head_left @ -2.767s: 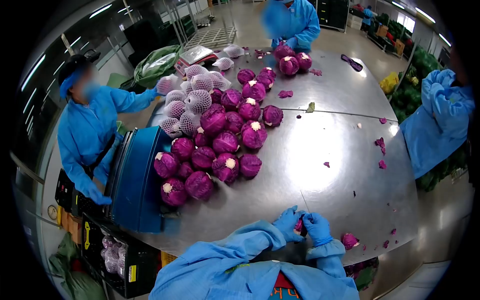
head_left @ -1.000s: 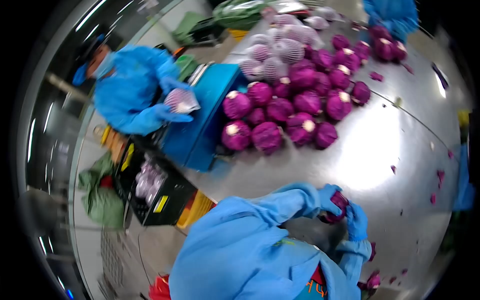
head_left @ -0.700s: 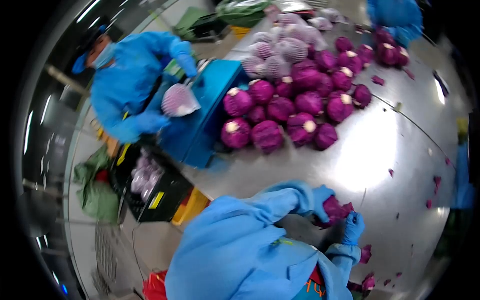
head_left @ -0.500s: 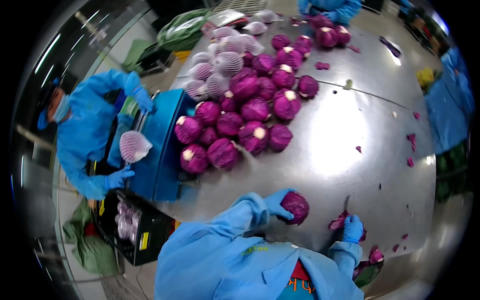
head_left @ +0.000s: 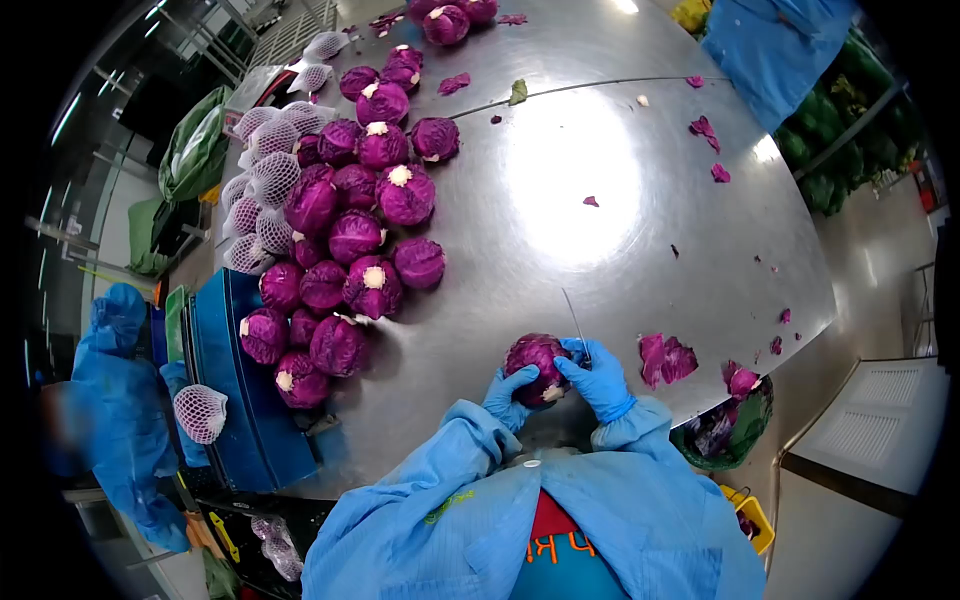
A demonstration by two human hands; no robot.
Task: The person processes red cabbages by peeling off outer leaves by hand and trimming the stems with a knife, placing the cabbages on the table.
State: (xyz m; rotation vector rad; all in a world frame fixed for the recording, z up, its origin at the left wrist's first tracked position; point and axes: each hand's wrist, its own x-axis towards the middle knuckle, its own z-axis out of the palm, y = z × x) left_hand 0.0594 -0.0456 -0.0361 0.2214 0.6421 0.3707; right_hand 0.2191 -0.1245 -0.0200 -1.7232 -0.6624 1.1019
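A red cabbage [head_left: 533, 357] is held just in front of my body, over the metal table [head_left: 480, 240]. My left hand [head_left: 510, 396], in a blue glove, grips it from the left, with the pale cut stem end turned toward me. My right hand [head_left: 603, 388], also gloved, is closed on a knife [head_left: 574, 314] whose thin blade points away from me. The right thumb side touches the cabbage; the knife's handle is mostly hidden by the fingers. Loose purple leaves [head_left: 667, 360] lie to the right of my right hand.
Several red cabbages [head_left: 356, 236] are piled on the left, beside others in white foam nets [head_left: 272, 178]. A blue box [head_left: 250, 385] stands at the table's left edge, near a co-worker [head_left: 125, 410]. A lined bin [head_left: 735, 440] holds leaf scraps on the right. Another person's blue apron [head_left: 775, 50] shows far right.
My right hand has come left from the loose leaves to the cabbage, bringing the knife. The cabbage now sits between both hands, its stem end toward me. The view has shifted right.
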